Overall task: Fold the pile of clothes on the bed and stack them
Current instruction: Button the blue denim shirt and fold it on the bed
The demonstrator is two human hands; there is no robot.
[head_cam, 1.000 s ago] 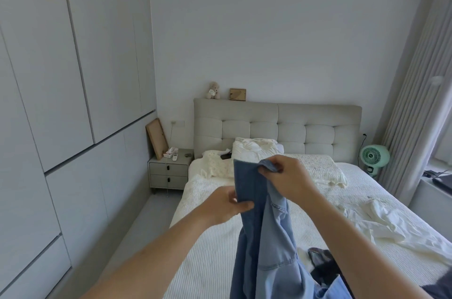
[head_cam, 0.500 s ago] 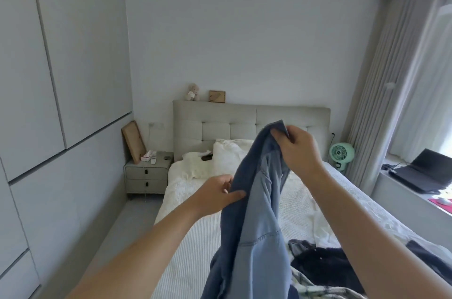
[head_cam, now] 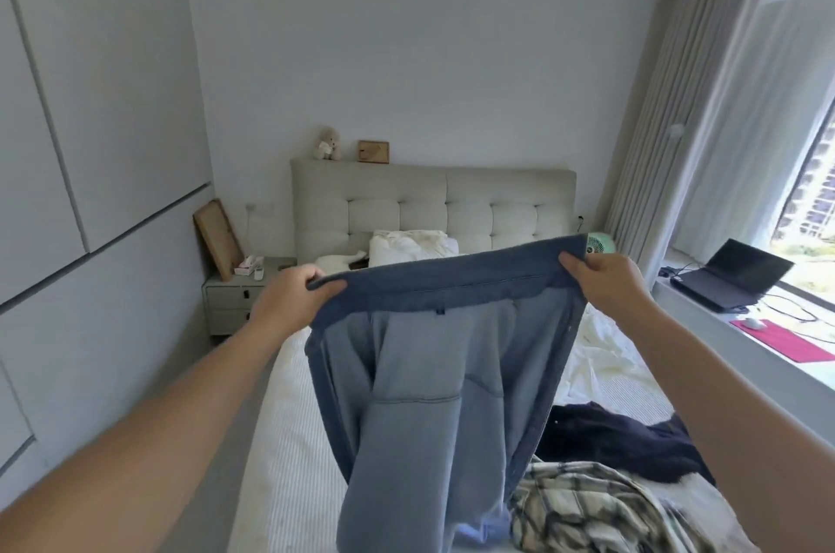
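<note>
Nearest, at the lower right of the bed (head_cam: 293, 462), a plaid shirt (head_cam: 583, 507) lies crumpled, with a dark garment (head_cam: 632, 439) just beyond it. The hanging lower part of the blue denim garment (head_cam: 433, 394) dangles right beside the plaid shirt; if it is lowered here, the hem could land on that shirt and drag or tangle it, so the fold would come out lumpy.

The denim is held up in the air over the near half of the bed, its top edge stretched between both hands. The left hand (head_cam: 289, 295) pinches the left corner with fingers curled over the cloth, and the right hand (head_cam: 596, 281) pinches the right corner the same way. Each grip takes only a small bite of a heavy fabric; a shake to straighten it could pull a corner free, and the piece would drop into a heap. The lower part hangs twisted and bunched, so laying it down as it is would likely trap creases.

Farther right, a white garment (head_cam: 601, 349) is spread loosely on the bed, narrowing the free flat area. Beyond, pillows (head_cam: 411, 247) rest against the headboard (head_cam: 433, 204).
</note>
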